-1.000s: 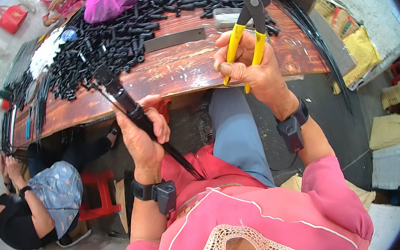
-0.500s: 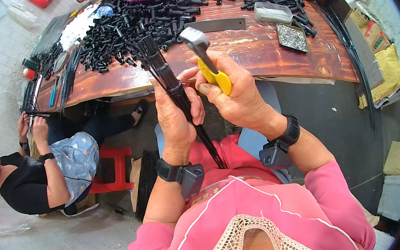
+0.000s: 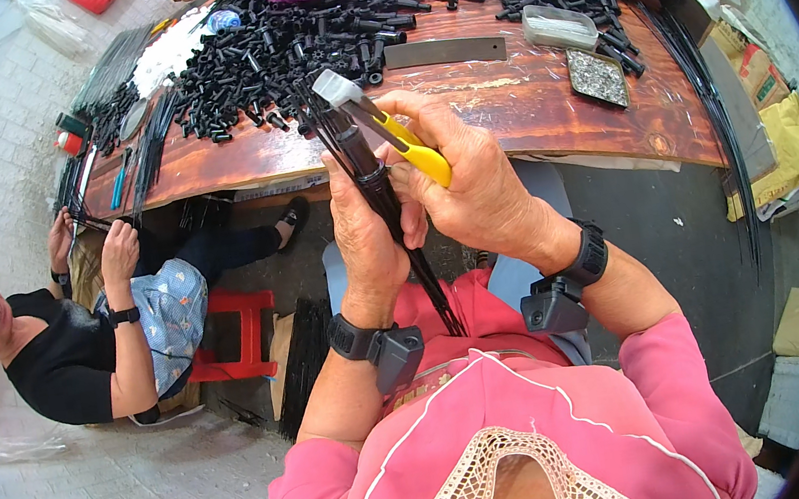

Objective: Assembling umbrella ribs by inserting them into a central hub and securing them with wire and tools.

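Note:
My left hand [image 3: 370,238] is wrapped round a bundle of thin black rods [image 3: 433,290], which slants from my lap up toward the table. Black tubular fittings [image 3: 363,153] sit round the upper part of this bundle, just above my fingers. In my right hand [image 3: 475,174] is a small hammer with a pale metal head [image 3: 336,88] and a yellow grip [image 3: 426,160]. Its head is at the top of the bundle; whether they touch I cannot tell. The right fingers lie close beside the fittings, and some fingertips are hidden behind the bundle.
Many black tubular parts [image 3: 293,51] are heaped on the wooden table [image 3: 545,124]. A flat metal bar [image 3: 444,52], a clear tub [image 3: 560,26] and a tray of small metal pieces [image 3: 597,79] lie there too. A co-worker [image 3: 58,335] sits at left, handling thin black rods.
The hammer's head has come left and down onto or near the bundle's top, with my right hand tilting along. The co-worker's hands have moved apart slightly and to the right.

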The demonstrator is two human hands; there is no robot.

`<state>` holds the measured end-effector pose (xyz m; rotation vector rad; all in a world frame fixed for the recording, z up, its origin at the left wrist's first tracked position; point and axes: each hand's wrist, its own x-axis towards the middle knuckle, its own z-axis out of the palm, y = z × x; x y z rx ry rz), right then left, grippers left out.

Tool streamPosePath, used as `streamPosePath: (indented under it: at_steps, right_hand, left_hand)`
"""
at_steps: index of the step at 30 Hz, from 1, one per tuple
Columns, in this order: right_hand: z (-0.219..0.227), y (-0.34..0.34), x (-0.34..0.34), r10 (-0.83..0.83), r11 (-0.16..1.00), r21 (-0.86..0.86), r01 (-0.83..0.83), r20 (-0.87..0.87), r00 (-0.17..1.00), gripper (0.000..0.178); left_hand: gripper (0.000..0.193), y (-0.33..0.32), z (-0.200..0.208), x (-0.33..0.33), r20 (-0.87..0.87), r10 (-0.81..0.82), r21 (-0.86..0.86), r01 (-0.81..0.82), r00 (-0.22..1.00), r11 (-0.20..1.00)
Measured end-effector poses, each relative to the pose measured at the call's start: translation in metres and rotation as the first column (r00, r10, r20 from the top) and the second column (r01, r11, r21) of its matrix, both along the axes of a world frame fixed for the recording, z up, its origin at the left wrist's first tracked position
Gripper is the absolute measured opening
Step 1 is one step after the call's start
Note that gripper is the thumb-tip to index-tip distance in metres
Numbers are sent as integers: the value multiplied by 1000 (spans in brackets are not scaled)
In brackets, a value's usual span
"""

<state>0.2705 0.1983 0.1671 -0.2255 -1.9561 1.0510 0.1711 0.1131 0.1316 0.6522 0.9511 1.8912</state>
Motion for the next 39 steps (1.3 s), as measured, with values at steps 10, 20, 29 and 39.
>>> streamPosePath:
  at_steps: [10, 20, 29, 39]
  right_hand:
    - [11, 1, 4, 41, 995, -94, -39, 26, 999, 39]
    - [-7, 6, -6, 97, 967, -221, -124, -128, 987, 34]
    - [-2, -5, -6, 143, 719, -656, -229, -184, 973, 31]
    - [-25, -21, -16, -194, 980, -79, 183, -180, 964, 41]
  left_hand:
    - [84, 3, 6, 6, 7, 52, -26, -52, 999, 998]
    - [82, 5, 0, 3, 41, 37, -21, -36, 998, 999]
    - [76, 4, -3, -1, 41, 47, -29, -46, 998, 999]
    - [59, 8, -9, 5, 5, 369, -36, -369, 929, 929]
